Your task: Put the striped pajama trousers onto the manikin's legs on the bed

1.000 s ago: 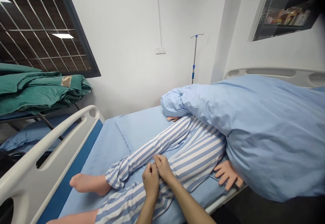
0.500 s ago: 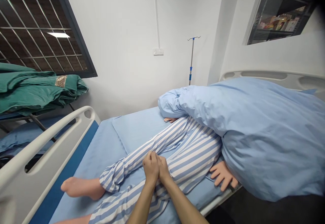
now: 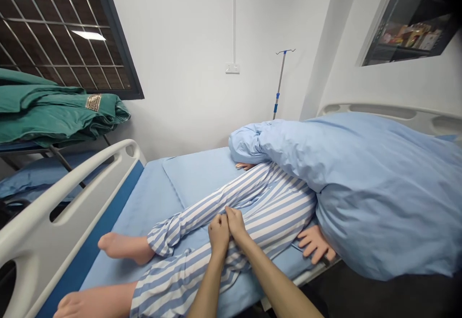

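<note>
A figure in blue-and-white striped pyjama trousers (image 3: 267, 207) lies on a hospital bed, its upper body hidden under a light blue duvet (image 3: 368, 178). My left hand (image 3: 218, 234) and my right hand (image 3: 236, 222) rest side by side on the near striped thigh, fingers curled onto the cloth and touching each other. Whether they pinch the fabric is unclear. Two bare feet (image 3: 122, 247) point toward the footboard. One pale hand (image 3: 315, 243) of the figure lies at the near bed edge, and another shows under the duvet's far end.
A white footboard (image 3: 61, 202) with slots stands at the left. Folded green cloth (image 3: 57, 111) lies on a rack beyond it, under a barred window. An IV pole (image 3: 279, 82) stands by the far wall. The white headboard (image 3: 382, 111) is at the right.
My two hands stay together on the thigh, shifting only slightly. The view has moved a little, and the near foot now shows at the bottom left.
</note>
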Demonstrator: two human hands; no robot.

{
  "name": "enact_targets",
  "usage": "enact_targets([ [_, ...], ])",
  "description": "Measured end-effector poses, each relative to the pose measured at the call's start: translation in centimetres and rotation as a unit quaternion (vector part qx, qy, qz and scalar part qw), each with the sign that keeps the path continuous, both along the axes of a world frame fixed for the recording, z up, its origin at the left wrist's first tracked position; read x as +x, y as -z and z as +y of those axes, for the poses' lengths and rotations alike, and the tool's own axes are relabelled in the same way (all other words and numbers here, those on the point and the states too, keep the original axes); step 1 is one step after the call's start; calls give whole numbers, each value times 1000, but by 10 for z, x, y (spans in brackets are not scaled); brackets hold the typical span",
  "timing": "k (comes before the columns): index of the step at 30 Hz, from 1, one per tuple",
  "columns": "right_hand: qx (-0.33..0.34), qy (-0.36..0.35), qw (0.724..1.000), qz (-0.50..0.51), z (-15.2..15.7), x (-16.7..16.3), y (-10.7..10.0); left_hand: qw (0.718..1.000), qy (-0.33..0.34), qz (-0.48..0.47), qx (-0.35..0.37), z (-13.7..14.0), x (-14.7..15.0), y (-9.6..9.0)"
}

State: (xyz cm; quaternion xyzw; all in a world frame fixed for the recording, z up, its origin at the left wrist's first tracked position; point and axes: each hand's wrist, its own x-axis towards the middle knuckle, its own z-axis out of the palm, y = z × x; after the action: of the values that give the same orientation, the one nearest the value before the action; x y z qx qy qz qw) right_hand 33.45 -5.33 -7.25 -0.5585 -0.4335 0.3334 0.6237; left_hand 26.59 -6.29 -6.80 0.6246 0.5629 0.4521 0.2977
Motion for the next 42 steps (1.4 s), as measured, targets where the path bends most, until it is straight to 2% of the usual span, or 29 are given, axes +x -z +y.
enact_targets([
  [5,-7,-11,999,-44,5,19,-26,1000,5,4,-5,-1,-1,1],
  [7,-4,-14,998,-56,3,21,-28,1000,9,0,-9,-1,-2,1],
  [14,8,-14,988,-154,-10,9,5,1000,21,-22,-6,-2,-4,0],
  [20,8,-28,991,-131,-14,12,4,999,13,-40,-13,-6,0,-5],
  [23,16,-22,993,-113,-12,13,4,988,15,-130,-77,-5,7,-16],
  [25,29,-42,995,-90,-11,15,7,979,37,-176,-94,-5,14,-28],
  [29,44,-76,995,-42,-9,20,9,988,59,-140,-15,-4,28,-47],
  [31,43,-63,997,-27,-11,21,7,990,33,-137,0,-5,31,-42],
  [35,39,-31,998,-32,-16,21,4,995,-21,-97,-21,-10,27,-13],
  [37,41,-27,998,-48,-18,20,3,997,-23,-66,-23,-12,24,-2],
  [42,45,-9,995,-85,-19,18,1,999,-10,-29,-19,-9,21,0],
])
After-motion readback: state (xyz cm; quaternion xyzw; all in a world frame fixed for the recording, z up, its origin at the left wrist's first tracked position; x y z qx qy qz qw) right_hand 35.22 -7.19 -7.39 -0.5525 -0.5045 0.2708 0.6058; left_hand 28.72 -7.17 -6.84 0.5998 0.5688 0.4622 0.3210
